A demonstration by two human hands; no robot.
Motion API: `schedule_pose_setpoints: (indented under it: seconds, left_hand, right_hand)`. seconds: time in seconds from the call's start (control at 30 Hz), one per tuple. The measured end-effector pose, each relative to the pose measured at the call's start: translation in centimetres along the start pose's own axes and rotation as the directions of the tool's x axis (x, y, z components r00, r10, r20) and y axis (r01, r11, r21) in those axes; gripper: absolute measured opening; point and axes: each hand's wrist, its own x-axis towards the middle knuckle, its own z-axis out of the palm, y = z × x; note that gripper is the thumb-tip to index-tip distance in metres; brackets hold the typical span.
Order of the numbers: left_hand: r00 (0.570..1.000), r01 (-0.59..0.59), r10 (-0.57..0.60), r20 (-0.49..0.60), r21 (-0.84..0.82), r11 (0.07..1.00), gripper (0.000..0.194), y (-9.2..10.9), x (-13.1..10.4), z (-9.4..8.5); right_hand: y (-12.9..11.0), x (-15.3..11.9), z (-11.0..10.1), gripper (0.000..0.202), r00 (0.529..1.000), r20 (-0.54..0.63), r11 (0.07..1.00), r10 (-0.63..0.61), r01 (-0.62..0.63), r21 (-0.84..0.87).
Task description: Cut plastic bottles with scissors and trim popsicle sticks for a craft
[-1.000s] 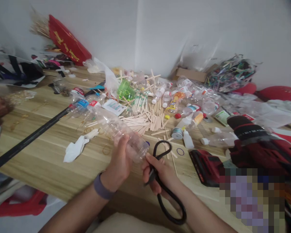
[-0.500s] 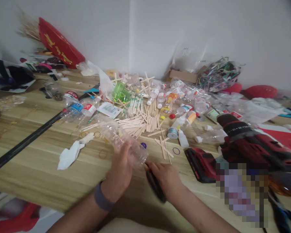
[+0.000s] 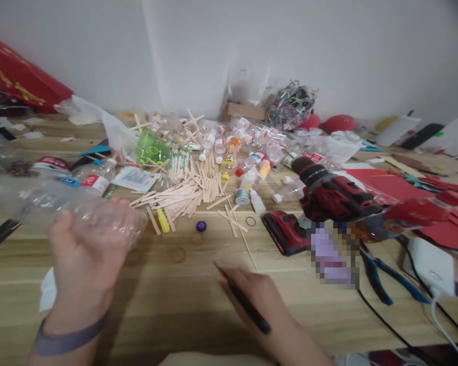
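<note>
My left hand [image 3: 84,259] is wrapped round a clear plastic bottle [image 3: 107,221], raised over the left of the table and lying almost sideways. The bottle's far end, at the left edge of the view, is blurred. Lower down, my right hand [image 3: 263,300] grips a slim black tool [image 3: 248,305] with a narrow tip pointing up and left. Its exact kind is not clear. Between the hands, a purple bottle cap [image 3: 201,226] and a yellow tube-like piece [image 3: 162,220] lie on the wooden table [image 3: 168,305].
Wooden craft sticks [image 3: 187,195] lie heaped ahead, with several plastic bottles behind them. To the right are a red and black cordless drill [image 3: 332,193], a battery [image 3: 284,231], blue-handled pliers [image 3: 379,274] and a white charger [image 3: 431,267] with cables. Red sheets [image 3: 389,185] lie beyond.
The bottle has moved left and up with my left hand, away from the black tool. My right hand still holds the tool, now lower in view. The camera has turned right.
</note>
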Motion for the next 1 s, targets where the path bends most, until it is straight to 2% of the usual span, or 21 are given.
schedule_pose_setpoints:
  seconds: [0.07,0.13,0.33,0.5,0.7,0.77,0.87,0.93,0.97,1.0]
  left_hand:
    - [0.994,0.106,-0.106,0.021,0.002,0.994,0.043,0.5,-0.7,0.7]
    - [0.981,0.192,-0.192,-0.014,-0.007,0.981,0.043,0.2,-1.3,0.9]
    - [0.961,0.272,-0.267,0.065,-0.076,0.959,0.035,-1.6,-1.4,-0.8]
    - [0.926,0.372,-0.365,0.097,-0.072,0.925,0.025,-2.5,-1.5,-1.7]
    - [0.905,0.425,-0.420,0.074,-0.090,0.901,0.023,-3.0,-1.4,-2.2]
    - [0.891,0.453,-0.446,0.082,-0.098,0.886,0.027,-3.2,-1.1,-2.3]
    - [0.849,0.529,-0.521,0.089,-0.120,0.840,0.035,-3.4,-0.6,-2.0]
    - [0.813,0.582,-0.579,0.067,-0.140,0.801,0.038,-3.5,-0.5,-1.6]
    - [0.804,0.592,-0.592,0.053,-0.149,0.792,0.039,-3.5,-0.4,-1.5]
    - [0.801,0.595,-0.597,0.043,-0.154,0.789,0.038,-3.5,-0.4,-1.3]
  right_hand:
    - [-0.1,1.3,-0.6,0.035,0.998,0.057,0.938,0.024,-0.003,-0.346]
    - [-0.5,2.8,-0.7,0.037,0.994,0.108,0.890,0.010,0.040,-0.454]
    - [-2.2,5.6,0.7,0.032,0.986,0.166,0.848,-0.031,0.114,-0.517]
    - [-2.9,7.4,1.0,0.054,0.986,0.164,0.843,-0.028,0.112,-0.527]
    - [-3.1,7.8,1.8,0.063,0.987,0.157,0.844,-0.015,0.097,-0.527]
    - [-3.4,7.5,1.5,0.059,0.987,0.159,0.843,0.006,0.081,-0.532]
    - [-4.8,6.2,-0.4,0.039,0.985,0.170,0.852,0.016,0.075,-0.518]
    - [-6.3,5.0,-2.3,0.030,0.978,0.186,0.901,-0.094,0.163,-0.401]
    - [-7.1,4.2,-3.3,0.031,0.958,0.180,0.923,-0.222,0.267,-0.279]
    - [-7.8,3.4,-4.1,0.035,0.904,0.176,0.897,-0.391,0.417,-0.147]
